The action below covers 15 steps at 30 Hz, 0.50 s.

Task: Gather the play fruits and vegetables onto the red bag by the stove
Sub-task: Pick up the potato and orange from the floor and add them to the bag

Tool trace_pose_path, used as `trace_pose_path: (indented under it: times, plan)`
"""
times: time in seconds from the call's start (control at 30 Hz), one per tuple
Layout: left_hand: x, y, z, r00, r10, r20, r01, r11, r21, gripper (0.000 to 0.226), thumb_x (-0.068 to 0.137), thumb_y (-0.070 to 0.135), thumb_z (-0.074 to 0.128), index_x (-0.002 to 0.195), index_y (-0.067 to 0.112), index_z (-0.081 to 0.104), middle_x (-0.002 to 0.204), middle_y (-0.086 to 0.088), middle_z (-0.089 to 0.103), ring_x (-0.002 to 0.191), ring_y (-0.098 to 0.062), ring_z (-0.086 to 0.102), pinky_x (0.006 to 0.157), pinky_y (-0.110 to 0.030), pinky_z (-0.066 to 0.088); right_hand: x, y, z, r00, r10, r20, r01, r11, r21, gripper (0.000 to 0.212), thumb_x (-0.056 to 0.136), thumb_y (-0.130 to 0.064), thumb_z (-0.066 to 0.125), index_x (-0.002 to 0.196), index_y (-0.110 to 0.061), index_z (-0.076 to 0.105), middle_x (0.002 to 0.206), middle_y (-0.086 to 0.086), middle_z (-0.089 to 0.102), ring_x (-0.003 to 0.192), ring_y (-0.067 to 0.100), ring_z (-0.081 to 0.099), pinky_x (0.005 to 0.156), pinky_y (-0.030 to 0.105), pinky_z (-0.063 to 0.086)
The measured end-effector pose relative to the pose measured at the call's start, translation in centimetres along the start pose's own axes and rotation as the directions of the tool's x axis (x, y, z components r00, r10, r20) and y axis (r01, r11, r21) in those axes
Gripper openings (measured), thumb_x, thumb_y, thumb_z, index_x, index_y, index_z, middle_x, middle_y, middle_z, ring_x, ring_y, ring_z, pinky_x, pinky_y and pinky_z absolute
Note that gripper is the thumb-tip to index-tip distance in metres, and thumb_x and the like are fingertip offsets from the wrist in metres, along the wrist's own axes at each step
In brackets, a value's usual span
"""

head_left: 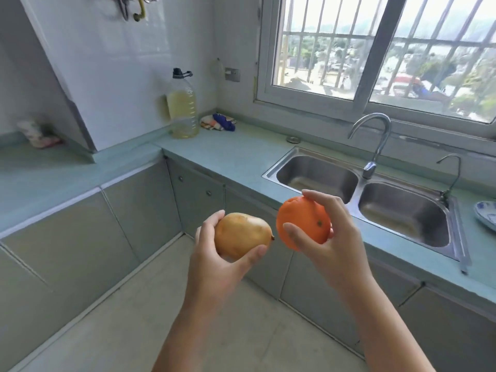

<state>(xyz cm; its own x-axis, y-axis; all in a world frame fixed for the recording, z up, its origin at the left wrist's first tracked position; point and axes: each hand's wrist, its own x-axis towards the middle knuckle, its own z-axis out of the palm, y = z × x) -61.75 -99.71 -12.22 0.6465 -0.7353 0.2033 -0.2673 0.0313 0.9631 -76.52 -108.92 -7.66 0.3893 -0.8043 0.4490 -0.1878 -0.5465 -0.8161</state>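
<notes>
Holding a yellow-brown play pear (240, 234) in the left hand (214, 267), palm turned up and inward, fingers (208, 232) curling round its far side, thumb pressing the near side, stem end pointing toward 3 o'clock. Gripping a play orange (303, 222) in the right hand (332, 245), raised slightly higher, thumb lying across the front, other fingers wrapping over the top and back. Keeping the two fruits just beside each other, apart, in the air over the floor near the worktop (236, 154) edge. Both forearms reaching up from 6 o'clock, converging slightly. Lying at 2 o'clock of the hands, a double steel sink (316, 173) with a curved tap (375, 146). Standing at 11 o'clock in the corner, a large bottle (183, 111) of pale liquid, a crumpled cloth (218, 122) just beside it. No red bag or stove showing in view.
</notes>
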Motion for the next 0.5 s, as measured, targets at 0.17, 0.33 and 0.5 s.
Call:
trace_pose_path:
  times: [0.17,0.33,0.5]
  plan:
    - [1.6,-2.4,-4.8,0.988,-0.053,-0.147,0.059,0.998,0.037,0.091,0.041,0.065,0.076,0.121,0.052,0.035,0.124,0.016,0.045,0.109,-0.011,0.055,0.091,-0.033,0.049,2.4,-0.6,6.5,0.99,-0.042,0.136,0.032,0.997,0.071,0.048,0.057,-0.051,0.067,0.101,-0.053,0.049,0.107,-0.031,0.047,0.1,-0.009,0.046,0.074,0.018,0.042]
    - [4.1,-4.7,-9.1,0.951,-0.094,-0.294,0.121,0.99,0.075,0.101,0.04,0.065,0.079,0.127,0.042,0.036,0.123,0.023,0.043,0.111,-0.008,0.052,0.093,-0.035,0.048,5.7,-0.4,13.3,0.972,-0.067,0.227,0.036,0.99,0.138,0.046,0.055,-0.056,0.061,0.1,-0.054,0.05,0.108,-0.026,0.051,0.098,-0.005,0.049,0.074,0.008,0.04]
    - [8.9,-6.6,-13.0,0.9,-0.097,-0.425,0.168,0.977,0.133,0.103,0.039,0.067,0.078,0.128,0.038,0.037,0.126,0.015,0.045,0.113,-0.01,0.051,0.093,-0.037,0.047,10.5,0.0,20.5,0.936,-0.128,0.329,0.049,0.97,0.238,0.051,0.057,-0.054,0.062,0.107,-0.045,0.053,0.112,-0.019,0.051,0.102,-0.004,0.047,0.074,0.002,0.036]
